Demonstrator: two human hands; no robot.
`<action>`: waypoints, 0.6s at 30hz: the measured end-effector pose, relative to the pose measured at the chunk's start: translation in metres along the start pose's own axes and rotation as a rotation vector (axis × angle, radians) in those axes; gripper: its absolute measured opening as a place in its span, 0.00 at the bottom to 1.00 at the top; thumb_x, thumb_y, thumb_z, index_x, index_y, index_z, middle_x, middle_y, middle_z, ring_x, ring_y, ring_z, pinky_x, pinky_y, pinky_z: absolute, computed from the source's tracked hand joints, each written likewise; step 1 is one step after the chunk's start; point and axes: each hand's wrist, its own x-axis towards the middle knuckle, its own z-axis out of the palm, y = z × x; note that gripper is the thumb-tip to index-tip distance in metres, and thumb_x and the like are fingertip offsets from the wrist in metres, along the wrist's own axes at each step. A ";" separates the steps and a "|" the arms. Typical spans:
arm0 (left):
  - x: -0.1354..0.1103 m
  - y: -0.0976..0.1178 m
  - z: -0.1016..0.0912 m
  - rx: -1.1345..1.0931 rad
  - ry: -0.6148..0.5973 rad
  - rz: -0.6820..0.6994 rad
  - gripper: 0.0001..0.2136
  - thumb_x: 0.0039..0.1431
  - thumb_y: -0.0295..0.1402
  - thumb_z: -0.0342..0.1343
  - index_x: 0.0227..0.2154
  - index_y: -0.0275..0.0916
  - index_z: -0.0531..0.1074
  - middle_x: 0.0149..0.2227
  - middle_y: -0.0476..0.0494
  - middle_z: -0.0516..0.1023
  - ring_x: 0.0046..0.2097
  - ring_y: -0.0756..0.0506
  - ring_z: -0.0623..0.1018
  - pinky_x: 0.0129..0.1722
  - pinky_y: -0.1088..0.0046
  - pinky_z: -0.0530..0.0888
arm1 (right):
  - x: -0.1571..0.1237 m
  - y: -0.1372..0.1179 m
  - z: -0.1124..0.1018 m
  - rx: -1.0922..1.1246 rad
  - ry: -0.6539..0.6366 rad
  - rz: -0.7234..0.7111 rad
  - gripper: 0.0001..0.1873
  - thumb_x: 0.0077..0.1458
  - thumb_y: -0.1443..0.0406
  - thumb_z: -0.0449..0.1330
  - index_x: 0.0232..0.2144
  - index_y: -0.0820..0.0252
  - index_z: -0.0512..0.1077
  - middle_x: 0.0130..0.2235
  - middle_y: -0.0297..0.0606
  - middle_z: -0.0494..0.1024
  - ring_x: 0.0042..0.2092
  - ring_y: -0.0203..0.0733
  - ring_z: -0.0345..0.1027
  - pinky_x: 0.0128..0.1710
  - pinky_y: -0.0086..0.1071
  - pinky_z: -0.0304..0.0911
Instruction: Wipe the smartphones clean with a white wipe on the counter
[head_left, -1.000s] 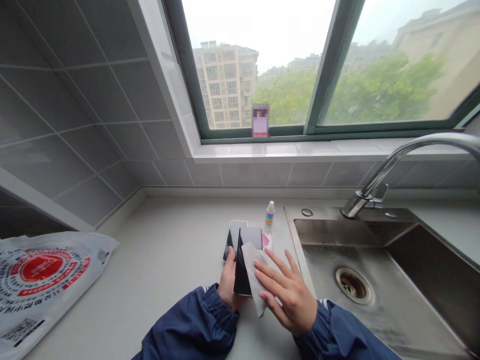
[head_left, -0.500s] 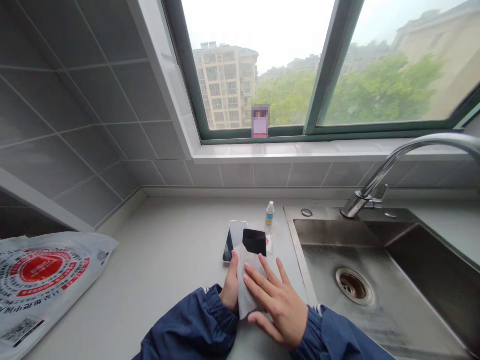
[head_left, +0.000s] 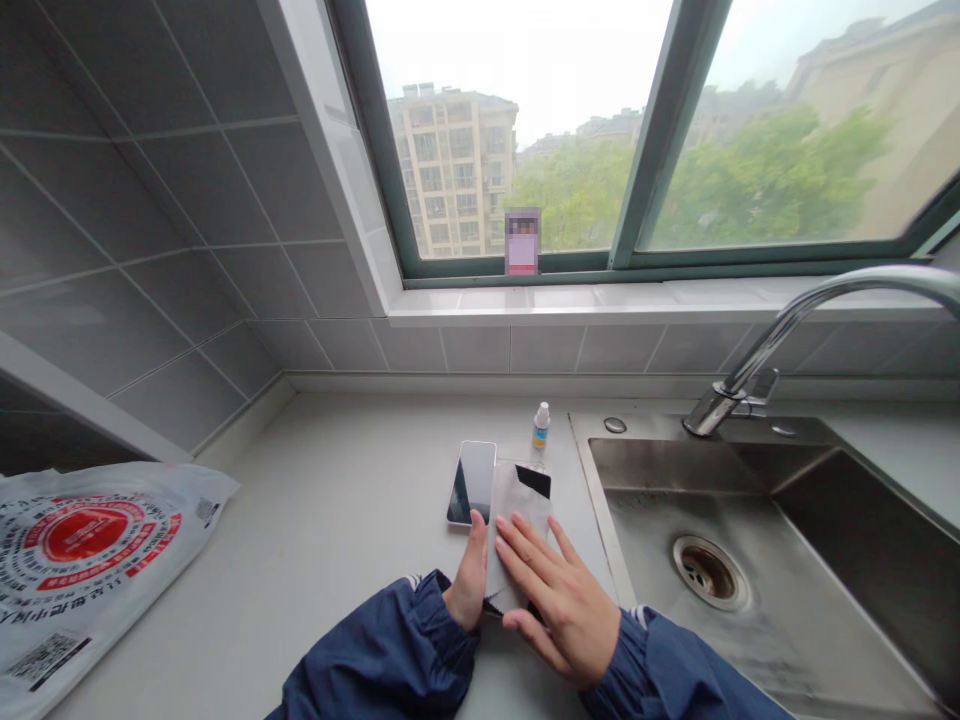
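Note:
My left hand [head_left: 469,580] grips the near end of a dark phone [head_left: 534,482] that lies on the grey counter [head_left: 337,520], mostly covered by a white wipe [head_left: 514,505]. Only the phone's far right corner shows. My right hand [head_left: 559,600] presses flat on the wipe with fingers stretched out. A second phone [head_left: 472,482] with a dark screen lies flat just left of the covered one. A small spray bottle [head_left: 540,426] with a white cap stands behind them.
A steel sink [head_left: 757,560] with a drain sits to the right, its faucet [head_left: 787,330] arching over it. A white plastic bag [head_left: 82,550] with red print lies at the left. Tiled walls and a window sill [head_left: 600,300] bound the counter at the back.
My right hand has slid the wipe up the held phone, from its near part to cover almost all of it. The left hand has kept its grip.

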 end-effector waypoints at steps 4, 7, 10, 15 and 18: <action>-0.001 0.000 0.004 0.017 0.062 -0.029 0.35 0.56 0.59 0.48 0.51 0.29 0.73 0.54 0.32 0.74 0.63 0.38 0.64 0.67 0.64 0.51 | 0.000 -0.007 0.003 -0.027 0.002 0.010 0.36 0.63 0.56 0.54 0.66 0.68 0.50 0.68 0.49 0.49 0.69 0.55 0.38 0.67 0.52 0.29; -0.002 0.002 0.009 0.025 0.127 -0.068 0.38 0.57 0.62 0.40 0.46 0.30 0.76 0.48 0.33 0.79 0.59 0.37 0.70 0.65 0.64 0.57 | 0.000 -0.014 0.008 -0.014 0.015 -0.027 0.35 0.62 0.56 0.54 0.65 0.66 0.54 0.67 0.46 0.51 0.69 0.55 0.40 0.67 0.53 0.25; -0.002 0.004 0.010 0.038 0.117 -0.096 0.42 0.54 0.66 0.38 0.45 0.29 0.77 0.43 0.34 0.80 0.57 0.35 0.72 0.63 0.64 0.60 | 0.000 -0.015 0.014 -0.022 0.040 -0.060 0.31 0.62 0.61 0.54 0.64 0.66 0.56 0.67 0.44 0.53 0.68 0.53 0.41 0.67 0.53 0.22; 0.000 0.008 0.010 0.063 0.003 -0.089 0.44 0.50 0.66 0.44 0.51 0.28 0.73 0.48 0.29 0.77 0.59 0.31 0.69 0.63 0.58 0.59 | -0.002 -0.008 0.020 -0.095 0.154 -0.068 0.26 0.62 0.74 0.49 0.62 0.65 0.60 0.65 0.42 0.58 0.68 0.48 0.45 0.68 0.51 0.25; 0.002 0.009 0.014 0.058 -0.029 -0.009 0.42 0.52 0.64 0.45 0.57 0.31 0.67 0.54 0.29 0.73 0.61 0.32 0.67 0.64 0.54 0.56 | -0.005 -0.005 0.021 -0.090 0.227 -0.025 0.26 0.62 0.74 0.49 0.62 0.65 0.60 0.63 0.45 0.62 0.66 0.48 0.50 0.68 0.52 0.35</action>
